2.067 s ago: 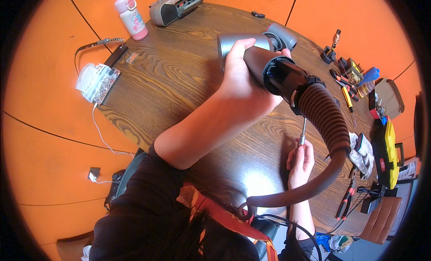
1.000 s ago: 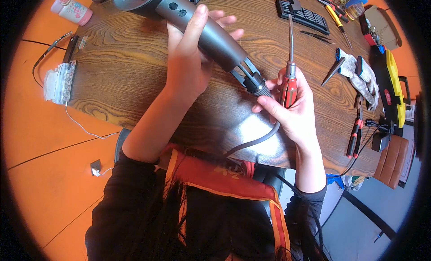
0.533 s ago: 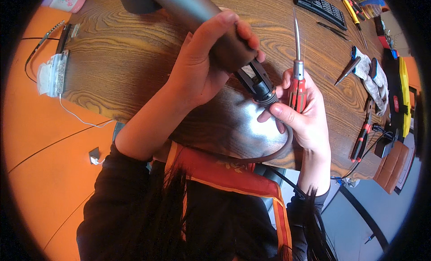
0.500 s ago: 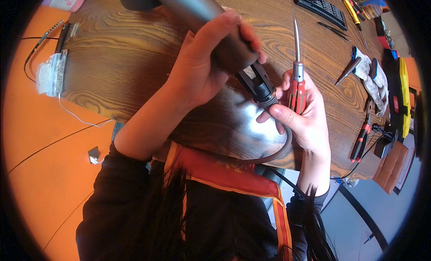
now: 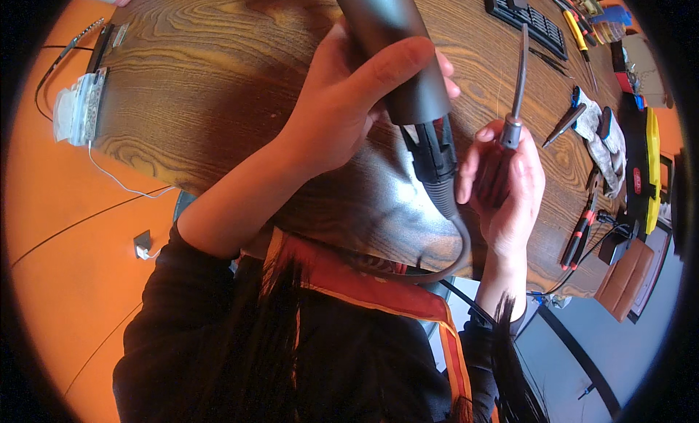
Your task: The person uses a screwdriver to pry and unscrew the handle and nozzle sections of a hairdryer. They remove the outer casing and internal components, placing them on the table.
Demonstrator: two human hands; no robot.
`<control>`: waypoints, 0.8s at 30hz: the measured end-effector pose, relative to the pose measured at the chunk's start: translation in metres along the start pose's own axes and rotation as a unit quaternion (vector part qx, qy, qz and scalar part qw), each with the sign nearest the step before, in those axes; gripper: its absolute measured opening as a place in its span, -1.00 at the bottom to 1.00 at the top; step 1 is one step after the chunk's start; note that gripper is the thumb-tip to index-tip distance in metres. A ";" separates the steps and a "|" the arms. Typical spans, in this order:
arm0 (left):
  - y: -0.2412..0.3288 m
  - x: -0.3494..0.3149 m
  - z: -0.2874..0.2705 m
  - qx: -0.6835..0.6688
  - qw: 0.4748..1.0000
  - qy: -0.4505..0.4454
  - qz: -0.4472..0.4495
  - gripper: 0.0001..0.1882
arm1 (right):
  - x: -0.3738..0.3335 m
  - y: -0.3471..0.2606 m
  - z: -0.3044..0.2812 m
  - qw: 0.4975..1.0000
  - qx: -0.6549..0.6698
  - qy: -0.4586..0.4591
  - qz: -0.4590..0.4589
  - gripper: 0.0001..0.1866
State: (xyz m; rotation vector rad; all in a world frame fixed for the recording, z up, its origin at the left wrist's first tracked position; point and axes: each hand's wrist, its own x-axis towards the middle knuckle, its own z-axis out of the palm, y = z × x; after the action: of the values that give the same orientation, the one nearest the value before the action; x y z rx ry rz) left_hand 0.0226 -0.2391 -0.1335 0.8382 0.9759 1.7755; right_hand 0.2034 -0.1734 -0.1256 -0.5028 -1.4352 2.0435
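While the left hand (image 5: pixel 357 95) is gripping the hair dryer (image 5: pixel 397 37) above the worktop (image 5: pixel 218 117), towards its near edge, apparently so its exposed cable end (image 5: pixel 435 157) is sitting within reach, the right hand (image 5: pixel 518 186) is clasping a screwdriver (image 5: pixel 512 134).

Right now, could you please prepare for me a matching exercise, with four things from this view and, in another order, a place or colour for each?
1. dark cylinder
2. metal-collared screwdriver
3. work gloves
4. case at the table's right side

a. whitish with blue edges
b. in the right hand
c. yellow and black
d. in the left hand

Pairs: 1-d; 2-b; 3-a; 4-c
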 end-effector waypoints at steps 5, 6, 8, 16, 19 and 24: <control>0.000 0.001 -0.007 0.022 0.994 0.107 -0.023 -0.63 | -0.005 0.001 -0.007 0.997 -0.073 0.005 -0.016 -0.67; 0.000 0.001 -0.009 0.023 0.993 0.109 -0.026 -0.64 | -0.006 0.001 -0.007 0.995 -0.099 0.013 -0.014 -0.68; -0.001 0.001 -0.011 0.025 0.993 0.113 -0.030 -0.65 | -0.007 0.000 -0.008 0.988 -0.151 0.018 -0.012 -0.69; 0.001 0.004 -0.006 0.007 0.989 0.147 -0.012 -0.65 | -0.007 -0.010 -0.012 0.974 -0.225 -0.017 0.003 -0.73; 0.003 0.006 -0.005 0.020 0.985 0.174 0.003 -0.66 | -0.016 -0.013 -0.007 0.973 -0.232 -0.004 0.010 -0.73; 0.004 0.003 -0.004 0.092 0.986 0.142 0.005 -0.68 | -0.043 -0.011 0.013 0.954 -0.290 0.083 0.004 -0.69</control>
State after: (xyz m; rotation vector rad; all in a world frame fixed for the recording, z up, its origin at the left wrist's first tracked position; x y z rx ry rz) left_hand 0.0163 -0.2380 -0.1315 0.7139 1.3396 1.8675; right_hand 0.2309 -0.2083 -0.1122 -0.8924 -1.9197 1.5151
